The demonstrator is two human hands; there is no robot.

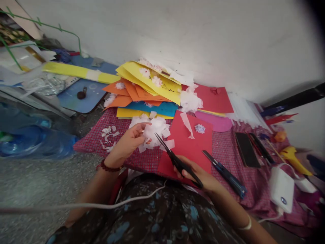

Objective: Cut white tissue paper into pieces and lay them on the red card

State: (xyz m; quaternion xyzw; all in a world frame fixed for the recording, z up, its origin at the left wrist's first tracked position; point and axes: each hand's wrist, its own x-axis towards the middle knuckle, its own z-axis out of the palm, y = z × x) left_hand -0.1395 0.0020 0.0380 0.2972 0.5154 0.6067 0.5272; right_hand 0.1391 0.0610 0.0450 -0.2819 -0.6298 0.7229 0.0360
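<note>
My left hand (pixel 128 142) pinches a piece of white tissue paper (pixel 154 130) above the red checked cloth (pixel 225 149). My right hand (pixel 196 171) grips black-handled scissors (pixel 175 159), blades slightly apart and pointing up-left at the tissue. A red paper sheet (pixel 189 144) lies beneath, with a white strip and a small cut flower (pixel 199 128) on it. White scraps (pixel 108 134) lie to the left of my left hand.
Stacked yellow, orange and blue sheets (pixel 147 88) lie against the white wall. A blue utility knife (pixel 224 173), a black phone (pixel 245 149), pens, a white power bank (pixel 281 189) and a yellow object sit to the right. A white cable crosses my lap.
</note>
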